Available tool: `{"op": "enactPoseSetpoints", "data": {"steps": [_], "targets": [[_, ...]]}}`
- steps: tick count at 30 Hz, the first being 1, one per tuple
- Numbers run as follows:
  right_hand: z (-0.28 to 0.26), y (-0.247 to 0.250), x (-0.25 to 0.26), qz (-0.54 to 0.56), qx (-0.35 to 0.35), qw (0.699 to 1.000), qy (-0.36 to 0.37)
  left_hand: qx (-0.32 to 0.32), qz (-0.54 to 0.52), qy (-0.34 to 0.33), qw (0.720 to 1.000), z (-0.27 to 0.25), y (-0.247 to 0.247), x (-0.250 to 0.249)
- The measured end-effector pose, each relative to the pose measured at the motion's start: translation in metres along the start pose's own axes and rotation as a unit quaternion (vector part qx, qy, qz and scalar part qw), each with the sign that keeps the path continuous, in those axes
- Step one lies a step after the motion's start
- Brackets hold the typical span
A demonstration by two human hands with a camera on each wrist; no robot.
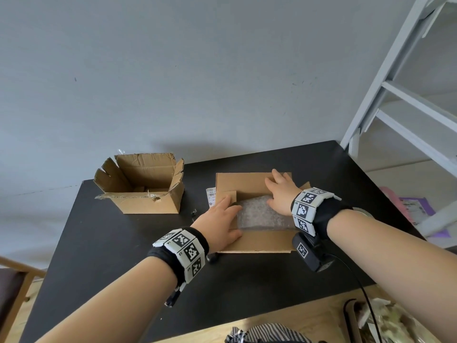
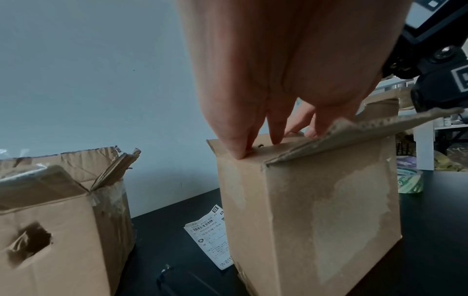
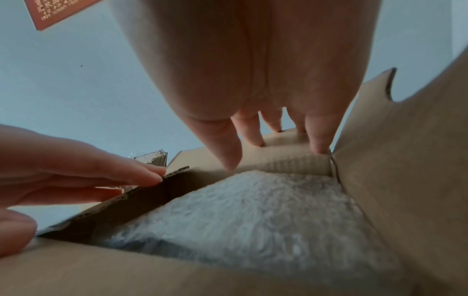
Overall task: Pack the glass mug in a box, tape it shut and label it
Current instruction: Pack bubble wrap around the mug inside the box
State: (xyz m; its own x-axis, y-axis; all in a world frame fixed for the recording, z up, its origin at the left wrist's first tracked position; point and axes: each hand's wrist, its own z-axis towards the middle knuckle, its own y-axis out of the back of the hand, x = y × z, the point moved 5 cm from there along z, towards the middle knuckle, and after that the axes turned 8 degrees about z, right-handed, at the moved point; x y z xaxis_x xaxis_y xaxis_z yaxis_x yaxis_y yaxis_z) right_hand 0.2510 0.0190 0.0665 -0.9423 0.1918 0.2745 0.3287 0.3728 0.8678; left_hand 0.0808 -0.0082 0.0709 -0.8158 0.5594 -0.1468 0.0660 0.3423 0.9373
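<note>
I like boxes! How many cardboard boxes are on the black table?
2. One open cardboard box stands at the table's far left. The other box, with bubble wrap inside, is in the middle under the left hand and right hand.

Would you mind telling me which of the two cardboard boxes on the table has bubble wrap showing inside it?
The box under both hands, right of the other: bubble wrap fills its opening. The torn box by the wall shows only cardboard inside.
</note>
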Motion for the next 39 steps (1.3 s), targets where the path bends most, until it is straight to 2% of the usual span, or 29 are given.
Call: {"op": "enactPoseSetpoints", "data": {"steps": [5, 11, 14, 17, 19, 24, 28, 33, 39], "targets": [[-0.008, -0.001, 0.0, 0.015, 0.01, 1.0, 0.008, 0.042, 0.01, -0.001, 0.999, 0.0, -0.003, 0.0], [-0.019, -0.005, -0.001, 0.022, -0.002, 1.0, 0.015, 0.046, 0.013, 0.004, 0.999, 0.002, -0.008, 0.001], [-0.026, 0.0, 0.0, -0.013, -0.047, 0.999, 0.004, 0.045, 0.018, 0.001, 0.999, 0.004, -0.011, 0.003], [-0.042, 0.002, -0.001, -0.056, -0.083, 0.994, -0.048, 0.047, 0.02, -0.002, 0.999, 0.003, -0.011, 0.002], [-0.052, 0.002, -0.002, -0.031, -0.099, 0.992, -0.068, 0.048, 0.023, -0.002, 0.999, 0.001, -0.011, 0.002], [-0.064, 0.004, 0.004, 0.059, -0.153, 0.986, -0.037, 0.043, 0.037, -0.004, 0.998, 0.001, -0.011, 0.002], [-0.064, -0.003, 0.006, 0.106, -0.141, 0.984, -0.001, 0.038, 0.04, -0.004, 0.998, 0.004, -0.013, 0.003], [-0.066, -0.027, 0.007, 0.098, -0.05, 0.993, 0.045, 0.045, 0.03, -0.018, 0.998, -0.003, -0.013, 0.002], [-0.069, -0.042, -0.005, 0.057, 0.043, 0.997, 0.042, 0.039, 0.059, -0.032, 0.997, -0.008, -0.014, 0.003]]}}
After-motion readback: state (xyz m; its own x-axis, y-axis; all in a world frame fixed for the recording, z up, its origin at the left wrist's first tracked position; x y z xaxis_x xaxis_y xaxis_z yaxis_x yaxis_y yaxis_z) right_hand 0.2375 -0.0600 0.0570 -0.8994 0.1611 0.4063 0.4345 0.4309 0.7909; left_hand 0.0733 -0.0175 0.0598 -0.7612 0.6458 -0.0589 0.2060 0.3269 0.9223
